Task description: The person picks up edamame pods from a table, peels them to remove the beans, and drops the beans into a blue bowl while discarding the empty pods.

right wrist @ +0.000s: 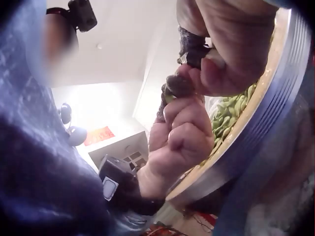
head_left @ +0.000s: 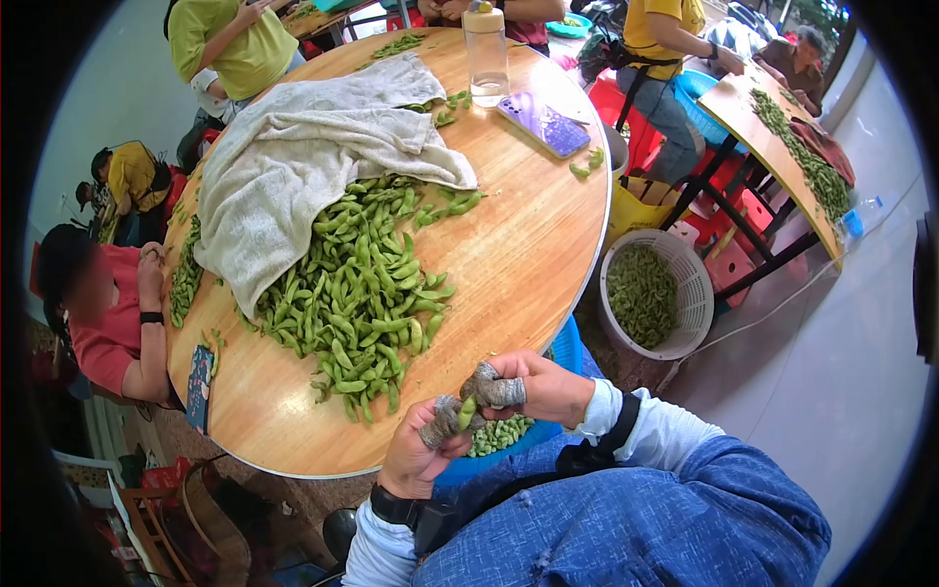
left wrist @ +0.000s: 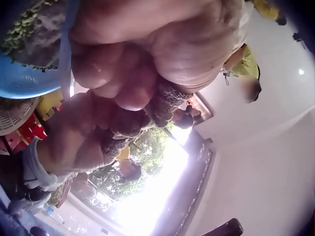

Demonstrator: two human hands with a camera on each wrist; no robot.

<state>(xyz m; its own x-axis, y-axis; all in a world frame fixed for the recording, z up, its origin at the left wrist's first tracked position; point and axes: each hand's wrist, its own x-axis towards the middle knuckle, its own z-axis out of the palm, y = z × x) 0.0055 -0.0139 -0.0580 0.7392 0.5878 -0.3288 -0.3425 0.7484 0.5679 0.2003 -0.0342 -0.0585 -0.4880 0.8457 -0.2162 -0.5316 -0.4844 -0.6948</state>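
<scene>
Both hands meet over the near table edge. My left hand (head_left: 416, 452) pinches a green soybean pod (head_left: 467, 412) between taped fingertips. The curled, taped fingers of my right hand (head_left: 543, 388) pinch at the pod's upper end and partly hide it. In the right wrist view the left hand (right wrist: 179, 125) holds the pod below the right hand (right wrist: 231, 54). Beneath the hands stands a blue basin (head_left: 570, 344) with shelled green beans (head_left: 501, 435) in it. A large heap of soybean pods (head_left: 347, 284) lies on the round wooden table (head_left: 518, 264).
A pale cloth (head_left: 284, 147) covers the back of the heap. A clear bottle (head_left: 487, 64) and purple phone (head_left: 545, 124) stand and lie farther back; another phone (head_left: 199, 389) is at left. A white basket (head_left: 693, 298) sits on the floor at right. Other people sit around.
</scene>
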